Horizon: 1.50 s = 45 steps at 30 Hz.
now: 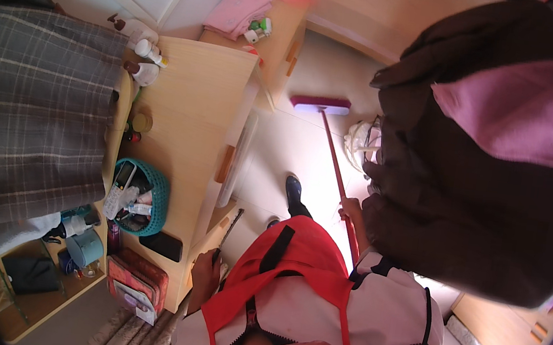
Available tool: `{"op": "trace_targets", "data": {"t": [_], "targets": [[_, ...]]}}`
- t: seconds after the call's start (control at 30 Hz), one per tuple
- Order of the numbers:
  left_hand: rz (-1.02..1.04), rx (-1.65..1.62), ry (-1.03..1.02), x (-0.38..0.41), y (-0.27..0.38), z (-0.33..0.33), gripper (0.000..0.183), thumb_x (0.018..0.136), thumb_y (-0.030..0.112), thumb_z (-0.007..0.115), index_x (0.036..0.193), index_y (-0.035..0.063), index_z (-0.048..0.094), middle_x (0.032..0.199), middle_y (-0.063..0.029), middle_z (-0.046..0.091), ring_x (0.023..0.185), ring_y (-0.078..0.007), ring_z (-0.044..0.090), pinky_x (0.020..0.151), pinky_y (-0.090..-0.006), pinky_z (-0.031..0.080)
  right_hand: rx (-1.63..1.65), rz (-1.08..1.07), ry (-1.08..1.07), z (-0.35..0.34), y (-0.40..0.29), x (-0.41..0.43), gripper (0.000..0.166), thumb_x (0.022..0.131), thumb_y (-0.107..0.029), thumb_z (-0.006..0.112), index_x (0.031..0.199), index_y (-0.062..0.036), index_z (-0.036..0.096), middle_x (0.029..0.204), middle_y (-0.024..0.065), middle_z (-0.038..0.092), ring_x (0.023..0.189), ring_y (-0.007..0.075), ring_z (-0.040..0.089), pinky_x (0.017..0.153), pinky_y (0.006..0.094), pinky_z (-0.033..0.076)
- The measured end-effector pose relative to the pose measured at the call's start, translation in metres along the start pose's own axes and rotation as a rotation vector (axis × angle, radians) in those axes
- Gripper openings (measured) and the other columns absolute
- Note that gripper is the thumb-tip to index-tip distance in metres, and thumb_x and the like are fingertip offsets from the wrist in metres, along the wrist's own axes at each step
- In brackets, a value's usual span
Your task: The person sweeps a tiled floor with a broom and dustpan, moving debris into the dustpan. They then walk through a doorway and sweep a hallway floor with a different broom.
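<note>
My right hand [353,211] is wrapped around the red pole [333,148] of a floor broom. The broom's flat purple and white head [321,105] rests on the pale tiled floor, ahead of my dark shoe [294,188]. Low at my other side, my left hand [205,274] grips a slim dark tool [231,227] with a toothed-looking edge; its exact kind is unclear. That hand is close beside the wooden dresser [193,88]. A red apron [292,248] covers my front.
A teal crocheted basket [160,199] with a remote control [121,188], a phone [162,245] and several bottles [143,74] occupy the dresser top. Dark brown cloth [450,206] hangs large at right, near a lined wire bin [361,144]. A pink folded cloth [237,10] lies farther back.
</note>
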<state>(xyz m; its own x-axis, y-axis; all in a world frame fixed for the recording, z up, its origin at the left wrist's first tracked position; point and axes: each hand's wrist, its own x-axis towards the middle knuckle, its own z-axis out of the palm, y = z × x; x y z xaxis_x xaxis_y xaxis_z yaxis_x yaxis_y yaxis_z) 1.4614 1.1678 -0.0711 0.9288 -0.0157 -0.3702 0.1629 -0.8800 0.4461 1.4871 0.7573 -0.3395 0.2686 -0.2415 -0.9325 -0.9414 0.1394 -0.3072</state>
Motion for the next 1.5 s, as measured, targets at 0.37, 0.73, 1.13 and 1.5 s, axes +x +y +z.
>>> {"op": "trace_targets", "data": {"t": [0.37,0.73,1.13,1.5], "targets": [[0.272,0.014,-0.019,-0.055,-0.057,-0.007,0.020,0.083,0.014,0.054,0.100,0.0040,0.057,0.084,-0.0178,0.057,0.079,-0.0352,0.056,0.068,-0.0404,0.044,0.041,0.152,-0.068,0.001,0.205,-0.134,0.032,0.090,-0.028,0.044,0.093,0.0027,0.051,0.051,0.0094,0.046,0.033,0.0153,0.039,0.032,0.0292,0.035],[0.600,0.034,-0.190,-0.069,-0.039,0.010,0.019,0.082,0.014,0.056,0.098,0.0042,0.058,0.077,-0.0157,0.056,0.072,-0.0326,0.055,0.063,-0.0395,0.043,0.201,0.328,0.030,-0.019,0.384,-0.262,0.028,0.088,-0.028,0.045,0.082,-0.0017,0.052,0.051,0.0090,0.046,0.032,0.0140,0.039,0.029,0.0273,0.030],[0.668,0.140,-0.305,-0.098,-0.008,0.041,0.020,0.084,0.018,0.055,0.098,0.0051,0.058,0.080,-0.0145,0.057,0.075,-0.0318,0.056,0.064,-0.0395,0.044,0.243,0.262,0.178,-0.013,0.435,-0.350,0.029,0.088,-0.025,0.047,0.082,0.0000,0.059,0.050,0.0071,0.050,0.035,0.0152,0.047,0.031,0.0291,0.037],[0.789,0.220,-0.389,-0.110,0.023,0.048,0.017,0.085,0.017,0.053,0.094,0.0037,0.057,0.079,-0.0165,0.056,0.075,-0.0346,0.054,0.064,-0.0410,0.043,-0.207,-0.198,0.090,-0.031,0.440,-0.213,0.041,0.091,-0.029,0.040,0.069,0.0036,0.053,0.047,0.0112,0.051,0.034,0.0224,0.050,0.034,0.0330,0.041]]}}
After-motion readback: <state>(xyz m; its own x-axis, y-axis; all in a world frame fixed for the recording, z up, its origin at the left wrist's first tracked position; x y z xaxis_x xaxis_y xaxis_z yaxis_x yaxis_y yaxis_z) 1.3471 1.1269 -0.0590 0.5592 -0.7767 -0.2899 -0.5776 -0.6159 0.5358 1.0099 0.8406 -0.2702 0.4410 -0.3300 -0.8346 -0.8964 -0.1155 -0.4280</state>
